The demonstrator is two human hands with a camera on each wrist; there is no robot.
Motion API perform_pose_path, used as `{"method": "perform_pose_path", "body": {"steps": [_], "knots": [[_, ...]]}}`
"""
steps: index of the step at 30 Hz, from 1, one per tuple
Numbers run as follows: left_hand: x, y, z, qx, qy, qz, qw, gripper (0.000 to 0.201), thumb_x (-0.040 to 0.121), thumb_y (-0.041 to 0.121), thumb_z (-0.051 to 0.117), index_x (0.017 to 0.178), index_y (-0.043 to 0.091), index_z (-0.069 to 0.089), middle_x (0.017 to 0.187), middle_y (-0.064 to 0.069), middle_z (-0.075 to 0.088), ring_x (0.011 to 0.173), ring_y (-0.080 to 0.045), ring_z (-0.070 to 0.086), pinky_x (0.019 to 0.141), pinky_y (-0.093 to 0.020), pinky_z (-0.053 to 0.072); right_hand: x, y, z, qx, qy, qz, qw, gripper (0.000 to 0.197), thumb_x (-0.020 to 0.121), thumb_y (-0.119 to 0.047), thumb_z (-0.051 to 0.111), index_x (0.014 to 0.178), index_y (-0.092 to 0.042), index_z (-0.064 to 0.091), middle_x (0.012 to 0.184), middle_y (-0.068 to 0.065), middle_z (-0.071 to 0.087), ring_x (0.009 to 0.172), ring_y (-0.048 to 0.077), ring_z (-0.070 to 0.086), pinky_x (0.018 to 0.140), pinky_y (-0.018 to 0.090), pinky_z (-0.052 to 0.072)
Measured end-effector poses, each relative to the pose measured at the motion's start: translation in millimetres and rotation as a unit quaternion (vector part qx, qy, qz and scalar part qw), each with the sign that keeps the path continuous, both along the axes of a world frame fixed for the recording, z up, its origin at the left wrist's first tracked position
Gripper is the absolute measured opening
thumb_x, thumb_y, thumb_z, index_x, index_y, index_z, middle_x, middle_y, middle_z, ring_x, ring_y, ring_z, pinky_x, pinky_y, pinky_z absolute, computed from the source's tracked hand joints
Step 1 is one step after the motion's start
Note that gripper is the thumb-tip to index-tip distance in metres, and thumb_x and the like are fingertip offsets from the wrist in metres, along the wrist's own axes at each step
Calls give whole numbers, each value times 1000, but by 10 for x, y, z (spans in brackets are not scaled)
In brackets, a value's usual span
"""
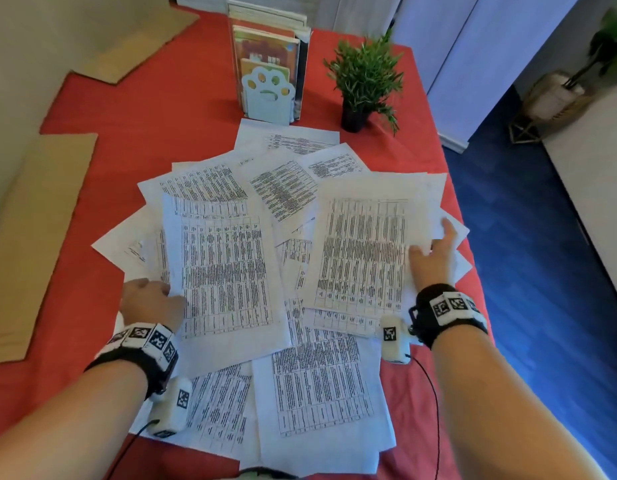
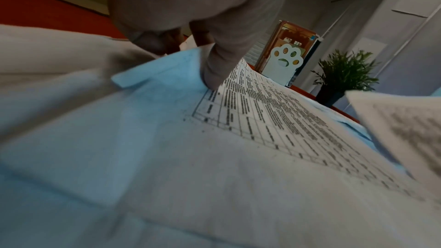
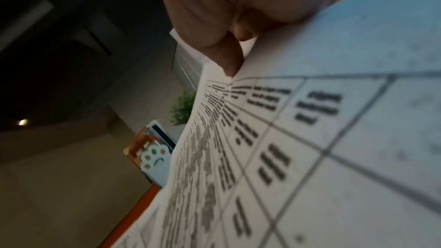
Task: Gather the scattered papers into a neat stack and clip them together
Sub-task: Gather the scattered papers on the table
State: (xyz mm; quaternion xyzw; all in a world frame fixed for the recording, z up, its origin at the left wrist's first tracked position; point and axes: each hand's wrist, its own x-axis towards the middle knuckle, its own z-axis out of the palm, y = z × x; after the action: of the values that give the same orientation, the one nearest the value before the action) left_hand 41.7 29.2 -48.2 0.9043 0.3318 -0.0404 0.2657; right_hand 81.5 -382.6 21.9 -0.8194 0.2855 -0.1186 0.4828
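Several printed table sheets [image 1: 321,393] lie scattered and overlapping on a red tablecloth [image 1: 154,109]. My left hand [image 1: 151,299] pinches the left edge of one sheet [image 1: 227,271]. In the left wrist view its thumb [image 2: 212,71] presses on top of that sheet [image 2: 262,110], whose far edge curls upward. My right hand [image 1: 433,258] pinches the right edge of another sheet [image 1: 362,251], thumb on top and fingers partly beneath. The right wrist view shows the thumb [image 3: 226,57] on this raised sheet [image 3: 310,139]. No clip is visible.
A paw-shaped bookend with books [image 1: 267,95] stands behind the papers, and a small potted plant [image 1: 366,77] is to its right. Cardboard pieces [image 1: 33,237] lie at the left. The table's right edge drops to a blue floor [image 1: 542,271].
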Motion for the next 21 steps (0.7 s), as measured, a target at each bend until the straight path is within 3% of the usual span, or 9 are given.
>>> {"method": "perform_pose_path", "body": {"steps": [2, 4, 7, 9, 12, 14, 16, 18, 21], "knots": [[-71, -8, 79, 7, -16, -21, 1000, 16, 70, 10, 62, 79, -2, 69, 107, -22, 62, 95, -47, 59, 80, -51, 55, -113, -47, 1, -1, -2, -8, 1000, 56, 91, -4, 48, 143, -18, 34, 112, 7, 57, 103, 20, 54, 91, 29, 41], [-138, -5, 133, 26, -30, -48, 998, 16, 76, 11, 60, 82, 4, 72, 99, -20, 64, 90, -45, 59, 75, -49, 55, -218, -46, -42, -77, 18, 18, 997, 26, 89, -8, 46, 113, -10, 57, 103, 13, 60, 96, 27, 56, 87, 36, 45], [-219, 27, 168, -15, -92, -56, 994, 20, 83, 4, 59, 100, -1, 69, 110, -26, 59, 93, -42, 59, 82, -43, 50, -352, 83, -38, -157, 4, 61, 986, 13, 89, -5, 48, 82, -8, 58, 86, 12, 54, 81, 25, 51, 74, 35, 42], [-258, 50, 188, -52, -132, -36, 989, 19, 86, 1, 58, 104, 1, 59, 104, -23, 58, 88, -39, 58, 76, -43, 48, -399, 219, 67, -171, -21, 74, 982, 10, 90, -4, 51, 85, -5, 60, 85, 12, 56, 80, 25, 53, 72, 35, 44], [-253, 58, 251, -134, -164, 12, 977, 44, 89, -1, 55, 128, 11, 39, 92, -13, 51, 79, -30, 54, 71, -42, 46, -427, 449, 372, -136, -97, 88, 982, 11, 86, 3, 53, 91, -2, 60, 81, 11, 59, 76, 13, 50, 63, 23, 37], [-230, 74, 306, -98, -163, -18, 982, 42, 91, -2, 51, 132, 3, 44, 103, -20, 51, 89, -32, 52, 82, -42, 43, -446, 576, 619, -136, -154, 89, 975, 13, 85, 6, 51, 92, 0, 60, 76, 4, 57, 70, 1, 42, 56, 10, 34], [-211, 115, 349, -71, -179, -27, 981, 30, 92, -3, 46, 121, -6, 53, 120, -28, 46, 101, -40, 52, 92, -45, 42, -459, 674, 808, -133, -192, 87, 968, 10, 87, 5, 52, 88, -2, 59, 65, -7, 48, 64, 2, 40, 55, 2, 32], [-212, 170, 387, -82, -215, -9, 973, 26, 91, -6, 42, 111, 2, 56, 113, -26, 50, 95, -37, 55, 83, -42, 46, -469, 718, 858, -132, -192, 89, 968, 11, 90, -2, 54, 83, -11, 55, 60, -13, 42, 58, 2, 42, 53, 8, 33], [-229, 260, 436, -100, -226, 19, 969, 21, 93, 2, 43, 111, 6, 53, 102, -26, 60, 91, -36, 58, 75, -41, 43, -494, 756, 712, -110, -146, 82, 980, 6, 91, -11, 54, 87, -10, 57, 67, -2, 53, 61, 4, 42, 57, 23, 33]]}}
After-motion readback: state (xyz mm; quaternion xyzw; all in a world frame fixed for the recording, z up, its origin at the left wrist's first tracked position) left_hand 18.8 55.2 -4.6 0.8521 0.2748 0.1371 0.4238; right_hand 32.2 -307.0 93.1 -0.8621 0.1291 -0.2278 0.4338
